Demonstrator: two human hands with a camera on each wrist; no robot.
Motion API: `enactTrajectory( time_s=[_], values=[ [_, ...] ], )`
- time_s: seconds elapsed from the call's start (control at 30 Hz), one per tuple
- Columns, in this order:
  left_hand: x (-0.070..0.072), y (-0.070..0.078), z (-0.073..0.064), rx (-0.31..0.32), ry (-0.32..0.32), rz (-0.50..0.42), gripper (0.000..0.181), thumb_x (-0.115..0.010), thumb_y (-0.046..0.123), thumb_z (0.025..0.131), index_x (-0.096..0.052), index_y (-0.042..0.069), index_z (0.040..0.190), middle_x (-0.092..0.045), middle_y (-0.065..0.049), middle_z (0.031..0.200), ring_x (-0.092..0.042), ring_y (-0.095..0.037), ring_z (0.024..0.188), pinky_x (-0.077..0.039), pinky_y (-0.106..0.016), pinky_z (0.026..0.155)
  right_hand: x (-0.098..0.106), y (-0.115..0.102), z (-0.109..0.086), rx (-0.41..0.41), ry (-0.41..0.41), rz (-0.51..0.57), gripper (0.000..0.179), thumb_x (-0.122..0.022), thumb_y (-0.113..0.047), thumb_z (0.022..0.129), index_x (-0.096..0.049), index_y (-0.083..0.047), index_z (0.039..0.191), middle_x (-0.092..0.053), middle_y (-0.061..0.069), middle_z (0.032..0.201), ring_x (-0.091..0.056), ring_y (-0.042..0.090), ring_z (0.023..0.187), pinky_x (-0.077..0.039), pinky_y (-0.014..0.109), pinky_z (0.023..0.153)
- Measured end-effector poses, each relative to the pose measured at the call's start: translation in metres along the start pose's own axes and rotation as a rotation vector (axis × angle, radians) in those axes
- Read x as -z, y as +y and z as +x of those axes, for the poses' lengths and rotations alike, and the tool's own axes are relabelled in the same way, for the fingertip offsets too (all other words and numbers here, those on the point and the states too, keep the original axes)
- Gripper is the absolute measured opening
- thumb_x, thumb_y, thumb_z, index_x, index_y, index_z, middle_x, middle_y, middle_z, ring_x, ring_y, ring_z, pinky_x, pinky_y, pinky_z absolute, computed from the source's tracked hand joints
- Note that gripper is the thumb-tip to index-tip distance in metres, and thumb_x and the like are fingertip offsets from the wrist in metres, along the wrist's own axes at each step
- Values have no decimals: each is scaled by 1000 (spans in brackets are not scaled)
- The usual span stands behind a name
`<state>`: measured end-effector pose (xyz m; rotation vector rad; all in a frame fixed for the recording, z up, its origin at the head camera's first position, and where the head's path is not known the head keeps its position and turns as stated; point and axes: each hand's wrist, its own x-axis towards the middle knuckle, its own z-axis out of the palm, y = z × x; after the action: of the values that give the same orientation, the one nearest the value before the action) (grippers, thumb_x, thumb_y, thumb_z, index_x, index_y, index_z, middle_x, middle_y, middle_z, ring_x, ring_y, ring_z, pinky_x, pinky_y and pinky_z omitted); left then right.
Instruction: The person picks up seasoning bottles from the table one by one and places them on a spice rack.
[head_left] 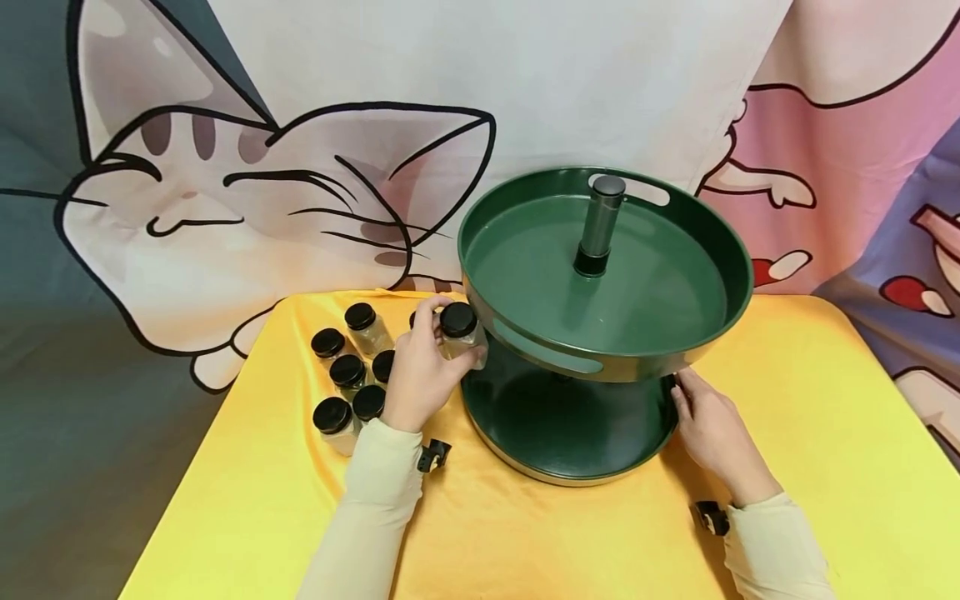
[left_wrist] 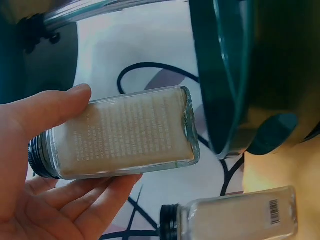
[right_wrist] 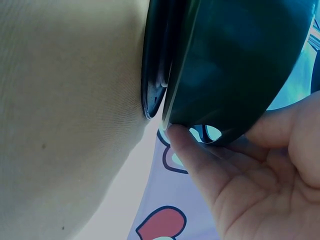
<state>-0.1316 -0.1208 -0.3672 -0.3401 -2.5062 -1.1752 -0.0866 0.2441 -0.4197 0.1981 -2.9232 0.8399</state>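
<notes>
Yellow-draped table [head_left: 540, 537]: black-lidded jars [head_left: 348, 372] clustered toward ten o'clock; two-tier green tray [head_left: 570, 437] standing near centre, toward one.

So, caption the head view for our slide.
Left hand holds a jar beside the upper tray; right hand grips the lower tray.

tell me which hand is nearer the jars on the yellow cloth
Left. The left hand is close beside those jars, holding another jar; the right hand is farther off, gripping the lower green tray at its right side.
</notes>
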Motion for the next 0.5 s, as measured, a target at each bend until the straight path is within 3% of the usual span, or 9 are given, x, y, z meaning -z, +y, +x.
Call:
enactTrajectory(
  time_s=[0.1, 0.2, 0.27, 0.5],
  values=[
    [-6, -2, 1, 9, -31, -16, 71, -86, 17, 80, -44, 9, 136, -69, -6, 90, -57, -19, 69, -48, -35, 61, 1, 0, 0, -7, -6, -5, 43, -44, -6, 106, -41, 6, 148, -48, 35, 142, -49, 55, 124, -40, 67, 99],
    [-11, -4, 2, 12, -60, -34, 71, -87, 16, 79, -44, 8, 135, -73, -7, 107, -67, -21, 86, -56, -39, 77, 1, 0, 0, -15, -13, -7, 44, -44, -6, 106, -40, 7, 148, -47, 35, 142, -48, 55, 125, -40, 67, 99],
    [-14, -5, 2, 18, -73, -36, 70, -88, 16, 79, -44, 9, 134, -73, -7, 109, -69, -22, 92, -56, -41, 82, 1, -1, 0, -18, -14, -12, 44, -44, -6, 106, -40, 7, 148, -46, 35, 143, -47, 55, 125, -40, 67, 100],
    [-24, -13, 3, 38, -101, 14, 68, -87, 22, 79, -46, 11, 131, -72, -5, 102, -61, -21, 77, -49, -37, 68, 0, 0, 0, -15, -1, -19, 44, -44, -7, 106, -41, 7, 148, -47, 35, 142, -49, 55, 124, -40, 66, 99]
  ],
)
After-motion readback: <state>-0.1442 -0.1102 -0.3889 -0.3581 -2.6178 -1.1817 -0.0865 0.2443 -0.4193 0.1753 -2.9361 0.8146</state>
